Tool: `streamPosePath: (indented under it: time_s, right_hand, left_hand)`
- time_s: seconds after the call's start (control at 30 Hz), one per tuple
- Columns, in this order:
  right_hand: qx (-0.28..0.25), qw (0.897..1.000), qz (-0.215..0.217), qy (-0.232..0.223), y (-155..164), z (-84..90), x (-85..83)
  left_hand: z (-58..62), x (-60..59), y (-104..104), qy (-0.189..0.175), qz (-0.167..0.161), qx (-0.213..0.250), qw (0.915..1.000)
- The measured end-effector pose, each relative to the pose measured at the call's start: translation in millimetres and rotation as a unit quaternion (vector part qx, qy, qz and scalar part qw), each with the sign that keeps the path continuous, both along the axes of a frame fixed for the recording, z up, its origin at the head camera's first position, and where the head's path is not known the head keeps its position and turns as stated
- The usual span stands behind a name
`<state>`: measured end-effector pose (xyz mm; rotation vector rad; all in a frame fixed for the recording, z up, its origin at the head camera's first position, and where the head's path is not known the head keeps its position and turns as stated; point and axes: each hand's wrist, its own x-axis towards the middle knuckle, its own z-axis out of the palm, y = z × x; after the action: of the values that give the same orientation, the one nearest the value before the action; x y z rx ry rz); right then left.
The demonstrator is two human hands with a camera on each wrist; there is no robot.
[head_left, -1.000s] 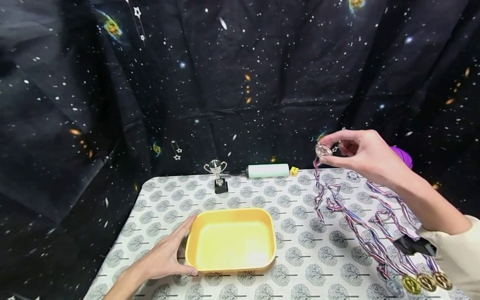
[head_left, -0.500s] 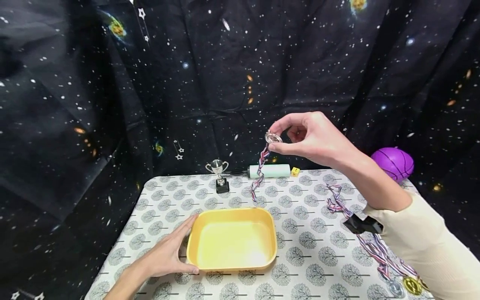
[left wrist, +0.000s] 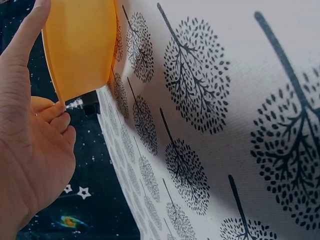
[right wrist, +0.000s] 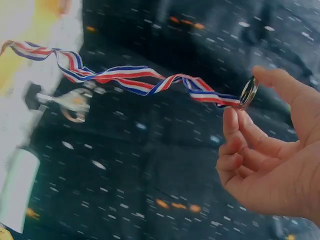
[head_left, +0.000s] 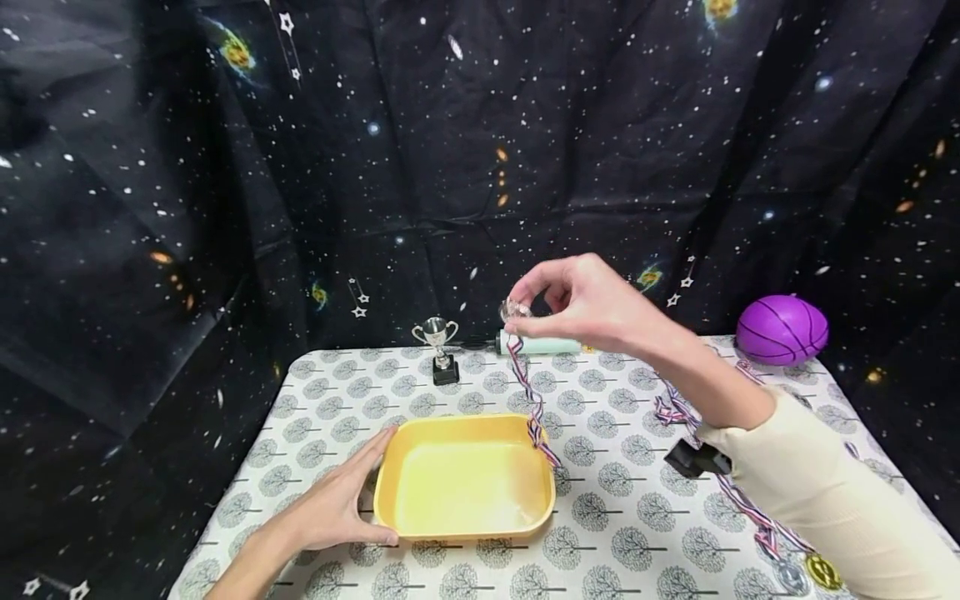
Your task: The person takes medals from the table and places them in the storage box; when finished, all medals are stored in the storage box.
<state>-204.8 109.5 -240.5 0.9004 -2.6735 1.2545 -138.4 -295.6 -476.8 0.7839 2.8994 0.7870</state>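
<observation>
My right hand [head_left: 558,304] hangs above the table and pinches a silver medal [head_left: 514,311] between thumb and fingertips. The medal [right wrist: 248,93] shows edge-on in the right wrist view. Its red, white and blue ribbon [head_left: 532,400] trails down to the far right corner of a yellow tray [head_left: 465,529]. The ribbon [right wrist: 120,77] streams out to the left in the right wrist view. My left hand [head_left: 333,508] rests flat against the tray's left side, thumb along its front rim. Close up, the left hand [left wrist: 30,145] touches the tray's edge [left wrist: 80,50].
A tree-print cloth covers the table [head_left: 615,500]. Several more medals [head_left: 806,573] with ribbons lie at the right front. A small silver trophy [head_left: 437,348], a pale green cylinder [head_left: 555,344] and a purple ball [head_left: 782,329] stand along the back edge. A starry dark backdrop hangs behind.
My right hand has carried the medal leftward from the right side and lowered it over the tray, so the ribbon's end now reaches the tray's corner. My left hand has stayed put.
</observation>
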Motion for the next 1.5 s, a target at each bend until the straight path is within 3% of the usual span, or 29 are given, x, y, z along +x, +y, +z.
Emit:
streamPosePath:
  time_s: [0.17, 0.27, 0.57, 0.73, 0.93, 1.2, 1.5]
  right_hand:
    - [0.033, 0.999, -0.003, -0.030, -23.6, -34.7, -5.8]
    - [0.039, 0.999, -0.003, -0.025, -39.3, -50.2, -12.3]
    - [0.032, 0.999, 0.006, -0.016, -77.5, -74.5, -34.2]
    - [0.033, 0.999, 0.006, -0.026, -94.1, -93.8, -37.2]
    - [0.068, 0.997, 0.007, -0.037, -118.3, -132.1, -29.0]
    - [0.102, 0.993, 0.026, -0.060, -146.7, -191.3, -6.1]
    - [0.146, 0.989, 0.038, -0.009, -165.4, -241.3, 15.3]
  left_hand:
    - [-1.0, -0.6, -1.5, 0.003, 0.001, 0.000, 1.0000]
    - [-1.9, -1.1, -1.9, 0.011, -0.001, -0.004, 0.9999]
    - [-2.7, -1.6, -1.7, 0.014, -0.008, -0.009, 0.9998]
    - [-1.0, -1.5, -1.0, 0.015, -0.011, -0.011, 0.9998]
    - [0.0, -1.6, -0.8, 0.011, -0.011, -0.010, 0.9998]
    - [0.6, -0.6, -0.1, 0.006, -0.012, -0.006, 0.9999]
    - [0.4, 0.2, -1.0, 0.008, -0.007, -0.011, 0.9999]
